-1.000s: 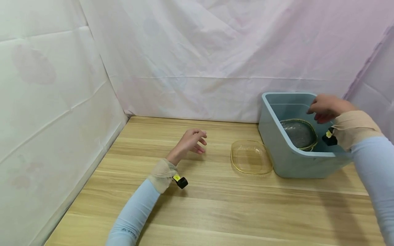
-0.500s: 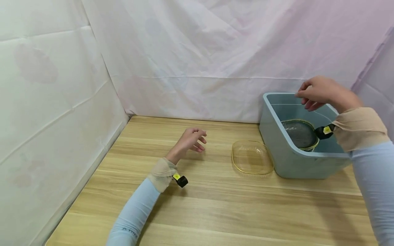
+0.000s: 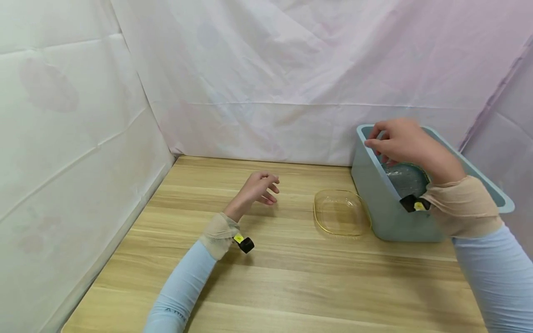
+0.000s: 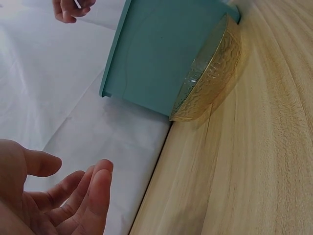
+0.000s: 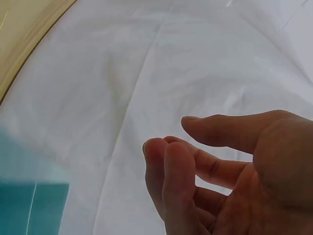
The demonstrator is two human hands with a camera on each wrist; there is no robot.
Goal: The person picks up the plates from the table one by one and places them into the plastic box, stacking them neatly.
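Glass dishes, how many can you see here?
2. One yellow glass dish lies on the table beside the blue bin; a second glass dish leans inside the bin. More may be hidden underneath it.

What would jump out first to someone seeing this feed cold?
The blue-grey bin at the table's right, with a round glass dish lying inside it, and the right hand empty above its rim. Beside the bin sits an amber glass dish; the left hand rests loosely mid-table.

the right hand (image 3: pixel 401 143) hides part of the dish (image 3: pixel 405 179) inside the bin (image 3: pixel 374 194).
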